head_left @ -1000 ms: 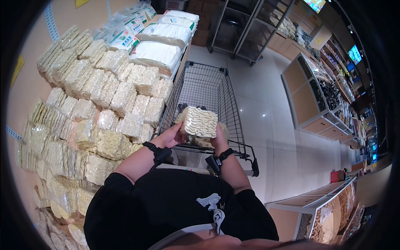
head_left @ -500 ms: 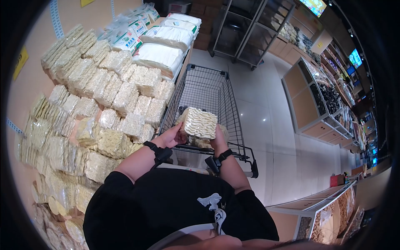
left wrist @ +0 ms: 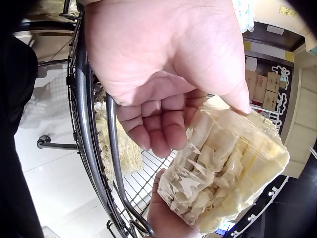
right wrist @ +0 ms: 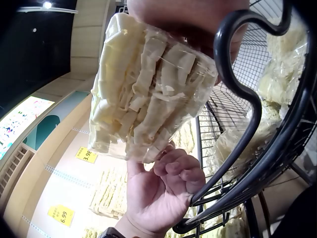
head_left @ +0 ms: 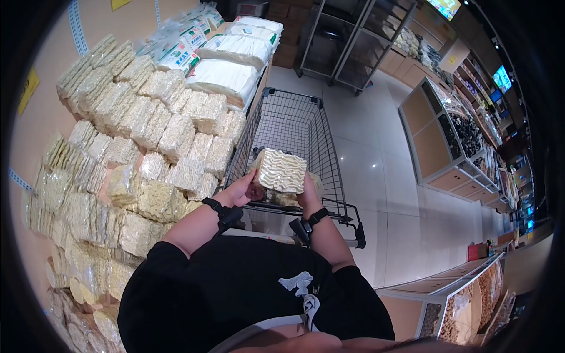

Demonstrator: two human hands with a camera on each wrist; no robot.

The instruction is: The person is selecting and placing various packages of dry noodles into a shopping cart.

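Observation:
A clear-wrapped block of pale dried noodles (head_left: 282, 170) is held over the near end of a wire shopping cart (head_left: 288, 126). My left hand (head_left: 240, 191) grips its left side, thumb on top and fingers curled under, as the left wrist view shows on the pack (left wrist: 225, 171) and left hand (left wrist: 163, 74). My right hand (head_left: 308, 197) holds the right side; the right wrist view shows the pack (right wrist: 148, 89) from below with the left hand (right wrist: 163, 193) beneath it. More noodle packs (head_left: 282, 200) lie in the cart.
A sloped display of many noodle blocks (head_left: 129, 147) fills the left, with white bagged goods (head_left: 226, 59) behind it. Metal shelving (head_left: 347, 35) stands beyond the cart. Bulk-food counters (head_left: 453, 135) line the right of a tiled aisle (head_left: 382, 188).
Both hands keep holding the noodle pack over the cart; it has barely shifted. The head view has moved slightly.

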